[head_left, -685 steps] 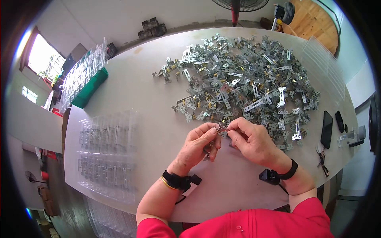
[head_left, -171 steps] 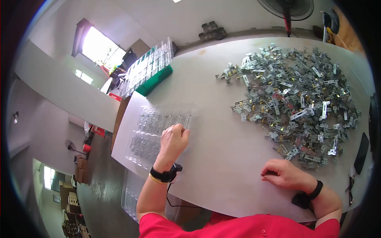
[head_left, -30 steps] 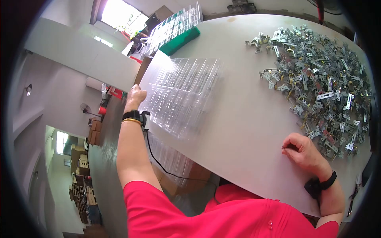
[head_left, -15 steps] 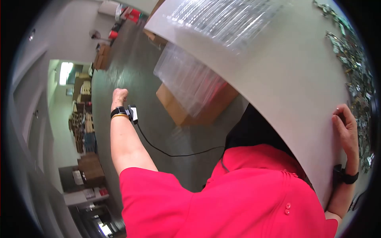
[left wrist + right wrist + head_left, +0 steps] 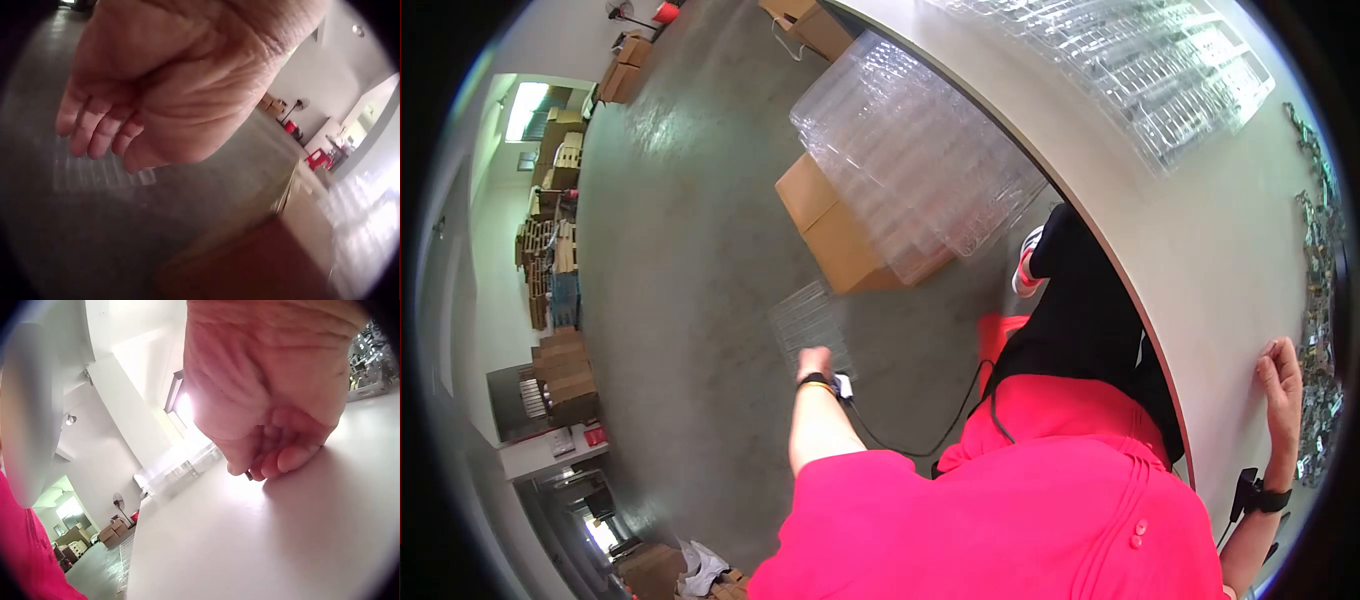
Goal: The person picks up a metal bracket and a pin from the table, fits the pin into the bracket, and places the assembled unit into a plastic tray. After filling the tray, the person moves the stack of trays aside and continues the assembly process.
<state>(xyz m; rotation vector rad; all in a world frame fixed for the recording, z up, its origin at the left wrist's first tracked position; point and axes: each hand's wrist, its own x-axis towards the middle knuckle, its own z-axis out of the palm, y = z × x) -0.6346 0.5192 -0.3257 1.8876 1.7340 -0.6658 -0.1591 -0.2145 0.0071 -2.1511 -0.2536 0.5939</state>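
My left hand point(image 5: 815, 362) reaches down over the floor at the person's left. In the left wrist view its fingers point(image 5: 103, 131) hang loosely bent with nothing seen in them. Past the fingertips a clear plastic tray point(image 5: 94, 174) with ribbed compartments shows low against the floor; the head view has this tray point(image 5: 808, 318) just ahead of the hand. My right hand point(image 5: 1280, 385) rests on the table point(image 5: 1200, 260) near the metal fittings point(image 5: 1320, 300). Its fingers are curled, and a small dark piece point(image 5: 249, 475) peeks out between thumb and fingertips, mostly hidden.
Clear trays point(image 5: 920, 150) are stacked on a cardboard box point(image 5: 840, 230) beside the table edge. More clear trays point(image 5: 1170, 80) holding metal parts lie on the tabletop. A red object point(image 5: 998, 335) stands by the person's legs. A black cable point(image 5: 930, 445) trails from the left wrist.
The left hand has gone from the trays on the table out and down over the floor. The head view has swung left and down. The right hand has stayed on the table.
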